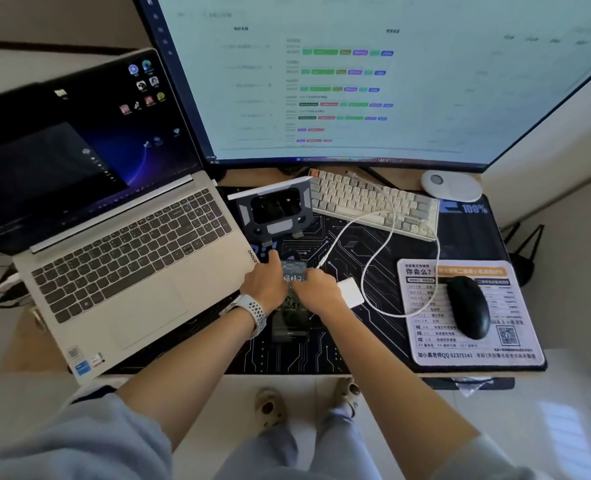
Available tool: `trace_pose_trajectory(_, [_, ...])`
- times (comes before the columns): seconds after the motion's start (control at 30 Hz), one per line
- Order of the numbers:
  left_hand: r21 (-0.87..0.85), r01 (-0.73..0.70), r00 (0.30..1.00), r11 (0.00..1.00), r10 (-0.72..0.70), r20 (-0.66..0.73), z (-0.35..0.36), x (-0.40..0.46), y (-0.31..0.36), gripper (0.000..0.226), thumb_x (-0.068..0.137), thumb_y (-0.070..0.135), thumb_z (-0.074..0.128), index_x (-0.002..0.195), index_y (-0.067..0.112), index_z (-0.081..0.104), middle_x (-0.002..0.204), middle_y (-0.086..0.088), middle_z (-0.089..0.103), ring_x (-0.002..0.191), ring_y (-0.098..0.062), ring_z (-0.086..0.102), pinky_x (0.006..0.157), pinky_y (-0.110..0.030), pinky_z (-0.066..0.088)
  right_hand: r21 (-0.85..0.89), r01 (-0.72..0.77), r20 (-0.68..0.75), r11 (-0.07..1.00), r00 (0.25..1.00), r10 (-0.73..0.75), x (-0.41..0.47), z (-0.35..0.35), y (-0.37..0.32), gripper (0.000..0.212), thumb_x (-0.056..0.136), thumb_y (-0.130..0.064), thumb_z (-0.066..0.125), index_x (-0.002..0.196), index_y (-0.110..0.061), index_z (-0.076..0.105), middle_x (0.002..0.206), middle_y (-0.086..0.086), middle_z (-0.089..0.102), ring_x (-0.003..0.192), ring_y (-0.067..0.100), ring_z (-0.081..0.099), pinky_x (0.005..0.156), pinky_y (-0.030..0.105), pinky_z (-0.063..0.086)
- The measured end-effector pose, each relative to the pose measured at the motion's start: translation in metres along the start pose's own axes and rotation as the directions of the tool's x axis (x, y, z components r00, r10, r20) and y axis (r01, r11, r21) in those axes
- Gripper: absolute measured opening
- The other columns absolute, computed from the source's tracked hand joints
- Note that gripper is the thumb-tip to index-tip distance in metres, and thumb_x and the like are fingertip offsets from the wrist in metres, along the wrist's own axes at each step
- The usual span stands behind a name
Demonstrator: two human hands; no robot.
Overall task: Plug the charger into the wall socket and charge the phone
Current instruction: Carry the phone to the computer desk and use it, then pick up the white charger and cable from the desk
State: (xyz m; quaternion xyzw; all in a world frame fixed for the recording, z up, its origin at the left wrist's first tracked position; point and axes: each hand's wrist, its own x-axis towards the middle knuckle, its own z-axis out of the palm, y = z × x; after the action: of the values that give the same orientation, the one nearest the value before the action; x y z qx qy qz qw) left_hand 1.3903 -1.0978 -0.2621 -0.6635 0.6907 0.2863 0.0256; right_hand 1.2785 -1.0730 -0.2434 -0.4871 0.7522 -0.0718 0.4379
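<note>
At tabletop (322, 174) centre, my left hand (264, 280) grips the phone (292, 306); my right hand (316, 289) pinches the white cable (373, 233) plug, charger (353, 292) at three o'clock.

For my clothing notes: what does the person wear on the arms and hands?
The left hand has a watch at the wrist, with a white band full of dark holes. The right hand wears nothing. Both forearms are bare; light grey-blue sleeves are pushed up towards the elbows.
</note>
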Motion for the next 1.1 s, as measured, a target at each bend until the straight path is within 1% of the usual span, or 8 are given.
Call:
trace_pose_trajectory(0.17, [0.137,-0.073,0.994,0.988,0.084,-0.074,-0.010,0.001,0.007,0.026,0.089,0.019,0.056,0.111,0.010,0.045,0.098,-0.015,0.065,0.084,-0.038,0.065,0.059,-0.037,0.046,0.024,0.046,-0.105,0.999,0.993,-0.044,0.002,-0.024,0.005,0.029,0.086,-0.013,0.054,0.114,-0.014,0.063,0.107,0.009,0.065,0.081,0.023,0.063,0.067,0.033,0.051])
trace_pose_trajectory(0.3, [0.157,-0.261,0.950,0.952,0.283,-0.135,-0.010,-0.002,0.027,0.024,0.088,0.035,0.060,0.091,0.014,0.048,0.093,-0.009,0.063,0.080,-0.028,0.063,0.058,-0.031,0.042,0.141,0.031,-0.202,0.990,0.979,-0.002,0.003,-0.047,0.018,0.027,0.085,-0.008,0.053,0.108,-0.014,0.065,0.097,0.004,0.067,0.086,0.020,0.060,0.073,0.034,0.050])
trace_pose_trajectory(0.37, [0.170,-0.303,0.939,0.938,0.324,-0.116,-0.002,-0.006,0.042,0.038,0.085,0.047,0.063,0.098,0.014,0.052,0.103,-0.009,0.058,0.092,-0.028,0.058,0.064,-0.033,0.045,0.185,0.029,-0.239,0.982,0.971,0.017,0.002,-0.058,0.026,0.026,0.085,-0.007,0.053,0.106,-0.015,0.065,0.098,0.003,0.068,0.091,0.020,0.061,0.079,0.037,0.051])
trace_pose_trajectory(0.5, [0.184,-0.327,0.945,0.927,0.318,0.078,0.025,-0.010,0.073,0.059,0.078,0.059,0.066,0.113,0.015,0.049,0.121,-0.009,0.051,0.115,-0.034,0.045,0.084,-0.041,0.047,0.234,0.023,-0.281,0.972,0.959,0.045,0.001,-0.079,0.044,0.028,0.083,-0.007,0.052,0.108,-0.015,0.064,0.101,0.004,0.068,0.091,0.021,0.062,0.077,0.035,0.051])
trace_pose_trajectory(0.67, [0.369,-0.315,0.949,0.874,0.294,0.115,0.052,-0.005,0.100,0.079,0.067,0.069,0.069,0.124,0.017,0.047,0.123,-0.005,0.055,0.120,-0.032,0.041,0.078,-0.040,0.049,0.272,0.034,-0.289,0.962,0.956,0.048,0.002,-0.100,0.065,0.025,0.084,-0.010,0.051,0.106,-0.016,0.063,0.093,0.002,0.064,0.084,0.022,0.060,0.073,0.037,0.048])
trace_pose_trajectory(0.8, [0.416,-0.263,0.965,0.870,0.239,0.110,0.061,0.001,0.107,0.073,0.070,0.057,0.075,0.124,0.017,0.047,0.123,-0.004,0.056,0.122,-0.032,0.042,0.072,-0.040,0.053,0.284,0.052,-0.269,0.957,0.963,0.028,0.006,-0.116,0.073,0.024,0.086,-0.008,0.050,0.106,-0.013,0.063,0.088,-0.001,0.060,0.081,0.021,0.059,0.074,0.037,0.049])
trace_pose_trajectory(0.93, [0.319,-0.252,0.968,0.914,0.240,0.077,0.054,0.005,0.111,0.062,0.075,0.038,0.076,0.125,0.018,0.046,0.122,-0.002,0.057,0.121,-0.030,0.045,0.074,-0.041,0.056,0.300,0.073,-0.230,0.951,0.973,-0.002,0.011,-0.130,0.074,0.024,0.086,-0.009,0.051,0.107,-0.013,0.063,0.094,0.005,0.063,0.078,0.019,0.056,0.067,0.031,0.044])
trace_pose_trajectory(1.1, [-0.124,-0.317,0.943,0.940,0.299,-0.143,0.005,-0.006,0.124,0.059,0.070,0.037,0.079,0.120,0.021,0.052,0.113,0.005,0.059,0.108,-0.020,0.049,0.082,-0.032,0.046,0.346,0.122,-0.229,0.930,0.972,-0.043,0.020,-0.155,0.064,0.020,0.085,-0.008,0.052,0.097,-0.021,0.061,0.090,0.005,0.066,0.080,0.021,0.060,0.071,0.037,0.050])
